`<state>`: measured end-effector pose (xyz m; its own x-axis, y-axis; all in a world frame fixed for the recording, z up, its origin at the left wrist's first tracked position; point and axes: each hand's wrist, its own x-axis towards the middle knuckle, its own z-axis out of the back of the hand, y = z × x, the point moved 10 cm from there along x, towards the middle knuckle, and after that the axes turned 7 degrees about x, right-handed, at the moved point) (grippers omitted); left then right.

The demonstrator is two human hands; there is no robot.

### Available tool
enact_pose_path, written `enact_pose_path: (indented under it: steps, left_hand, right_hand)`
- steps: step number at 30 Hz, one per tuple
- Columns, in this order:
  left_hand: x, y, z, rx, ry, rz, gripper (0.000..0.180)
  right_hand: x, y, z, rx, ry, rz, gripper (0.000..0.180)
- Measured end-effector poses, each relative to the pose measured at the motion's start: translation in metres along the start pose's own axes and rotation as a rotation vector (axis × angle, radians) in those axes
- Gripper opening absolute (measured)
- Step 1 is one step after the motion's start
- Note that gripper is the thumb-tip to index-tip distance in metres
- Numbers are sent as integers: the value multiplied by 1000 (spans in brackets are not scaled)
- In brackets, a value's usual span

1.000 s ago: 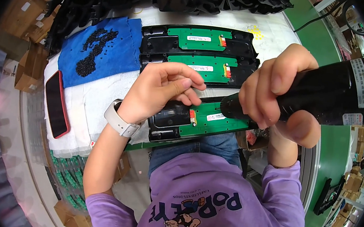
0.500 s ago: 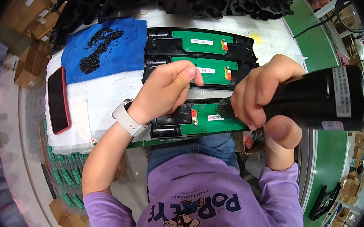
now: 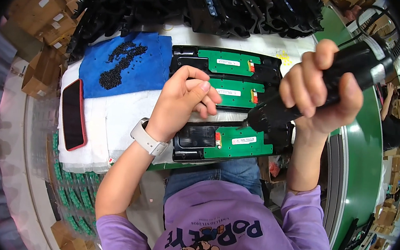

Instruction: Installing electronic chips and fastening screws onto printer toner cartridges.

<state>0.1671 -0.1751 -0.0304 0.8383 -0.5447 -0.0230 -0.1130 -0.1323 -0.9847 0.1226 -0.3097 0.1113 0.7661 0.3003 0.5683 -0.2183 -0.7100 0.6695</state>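
Note:
My right hand point(image 3: 320, 91) wraps around a black electric screwdriver point(image 3: 355, 63) held at a slant. Its bit points down at the upper edge of the green circuit board point(image 3: 236, 145) in the nearest black plastic panel point(image 3: 191, 136); whether it touches cannot be told. Over the left part of the panels hovers my left hand point(image 3: 180, 101), with fingers curled and thumb against them. Anything pinched there is too small or hidden. Two similar panels lie behind, with a middle board point(image 3: 235, 86) and a far board point(image 3: 224, 68).
A blue cloth point(image 3: 156, 58) holds a heap of small black screws point(image 3: 113, 78). Left of it lies a red-edged phone point(image 3: 73, 115). Black plastic parts point(image 3: 139, 3) are piled along the back. Another person point(image 3: 397, 122) is at the far right. A cable point(image 3: 364, 20) trails from the screwdriver.
The screwdriver has tipped, its rear end rising, and its bit now sits near the board's upper edge. My left fingers have loosened slightly. The whole view has shifted a little.

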Motion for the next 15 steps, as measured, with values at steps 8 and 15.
enact_pose_path:
  steps: [8, 15]
  left_hand:
    - [-2, -13, 3, 7, -25, -57, 14]
    - [-6, -17, -7, -30, 66, -38, 12]
  right_hand:
    - [8, 24, -9, -30, -46, 227, 34]
    - [4, 30, 2, 85, -130, 352, 34]
